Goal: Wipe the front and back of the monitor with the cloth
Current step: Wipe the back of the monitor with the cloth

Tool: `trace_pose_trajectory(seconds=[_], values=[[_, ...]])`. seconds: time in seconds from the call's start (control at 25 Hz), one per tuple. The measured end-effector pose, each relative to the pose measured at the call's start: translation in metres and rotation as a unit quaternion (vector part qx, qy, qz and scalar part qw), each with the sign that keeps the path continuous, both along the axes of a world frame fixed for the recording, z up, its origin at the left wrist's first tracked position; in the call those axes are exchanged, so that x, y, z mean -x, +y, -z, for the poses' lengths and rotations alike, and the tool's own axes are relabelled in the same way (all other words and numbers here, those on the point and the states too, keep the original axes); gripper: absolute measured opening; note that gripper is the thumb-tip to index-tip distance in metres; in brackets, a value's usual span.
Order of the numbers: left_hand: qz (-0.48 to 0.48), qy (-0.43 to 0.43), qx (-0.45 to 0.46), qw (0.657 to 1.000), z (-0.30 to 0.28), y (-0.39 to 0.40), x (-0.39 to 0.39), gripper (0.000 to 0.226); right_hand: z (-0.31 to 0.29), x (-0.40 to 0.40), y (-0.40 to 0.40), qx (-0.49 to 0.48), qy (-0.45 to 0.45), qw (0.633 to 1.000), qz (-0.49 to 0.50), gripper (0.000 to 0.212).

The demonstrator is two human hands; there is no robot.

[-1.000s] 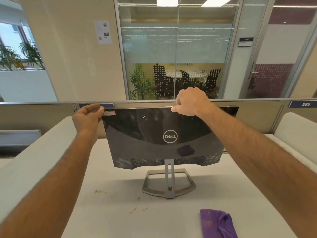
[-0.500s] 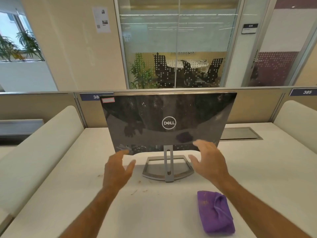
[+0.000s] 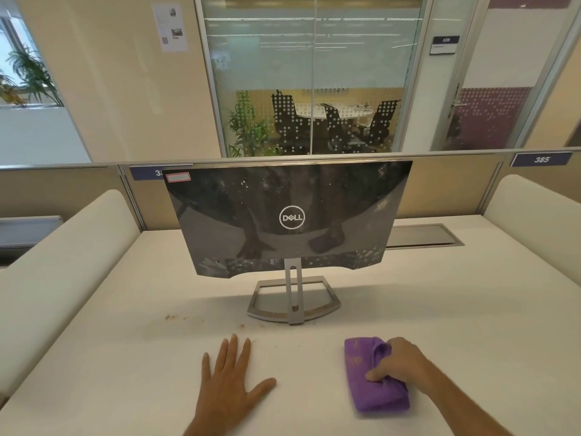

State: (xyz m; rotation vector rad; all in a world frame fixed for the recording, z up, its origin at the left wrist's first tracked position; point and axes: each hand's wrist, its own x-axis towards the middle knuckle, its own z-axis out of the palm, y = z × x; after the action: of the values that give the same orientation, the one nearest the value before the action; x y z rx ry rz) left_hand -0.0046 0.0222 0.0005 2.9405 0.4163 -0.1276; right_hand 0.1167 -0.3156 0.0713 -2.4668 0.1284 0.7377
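Observation:
A black Dell monitor [image 3: 287, 215] stands on a silver stand [image 3: 294, 302] in the middle of the white desk [image 3: 440, 325]. Its glossy, dusty back faces me; the screen side is hidden. A folded purple cloth [image 3: 366, 394] lies on the desk in front of the monitor, to the right. My right hand [image 3: 397, 361] rests on top of the cloth with its fingers curled over it. My left hand [image 3: 228, 377] lies flat on the desk, fingers spread, holding nothing.
Brown crumbs and stains [image 3: 176, 317] mark the desk left of the stand. A metal cable flap [image 3: 424, 236] is set into the desk behind the monitor. Cream padded dividers [image 3: 63, 262] flank both sides. A partition [image 3: 456, 184] runs along the back.
Both hands let go of the monitor's top edge and came down to the desk. My right hand landed on the purple cloth, my left hand flat on the surface.

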Motion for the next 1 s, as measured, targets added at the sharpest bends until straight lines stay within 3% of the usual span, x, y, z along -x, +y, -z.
trace_pose_trajectory(seconds=[0.08,0.2,0.36,0.48,0.64,0.72,0.84,1.0], values=[[-0.001,-0.001,0.001,1.0,0.0,0.0,0.001,0.112,0.0,0.002,0.005,-0.017,-0.013,1.0,0.017,0.059],[0.002,-0.001,0.002,1.0,-0.002,-0.001,0.004,0.111,0.001,0.005,0.016,-0.123,-0.038,0.988,0.083,0.052],[0.001,0.009,0.032,0.999,-0.011,-0.008,0.002,0.106,-0.007,0.009,0.043,-0.25,-0.07,0.958,0.119,0.064],[0.086,-0.072,0.112,0.987,-0.021,-0.03,-0.002,0.101,-0.016,0.013,0.069,-0.311,-0.094,0.936,0.138,0.071],[0.179,-0.163,0.342,0.908,-0.048,-0.086,-0.013,0.106,-0.029,0.021,0.105,-0.421,-0.069,0.881,0.206,0.066],[0.142,-0.145,0.422,0.883,-0.064,-0.103,-0.019,0.098,-0.036,0.024,0.117,-0.449,-0.03,0.857,0.252,0.066],[0.077,-0.17,0.542,0.819,-0.064,-0.103,-0.023,0.085,-0.039,0.022,0.118,-0.504,0.042,0.815,0.284,0.071],[0.006,-0.212,0.611,0.763,-0.071,-0.095,-0.026,0.034,-0.036,0.018,0.112,-0.522,0.05,0.796,0.302,0.066]])
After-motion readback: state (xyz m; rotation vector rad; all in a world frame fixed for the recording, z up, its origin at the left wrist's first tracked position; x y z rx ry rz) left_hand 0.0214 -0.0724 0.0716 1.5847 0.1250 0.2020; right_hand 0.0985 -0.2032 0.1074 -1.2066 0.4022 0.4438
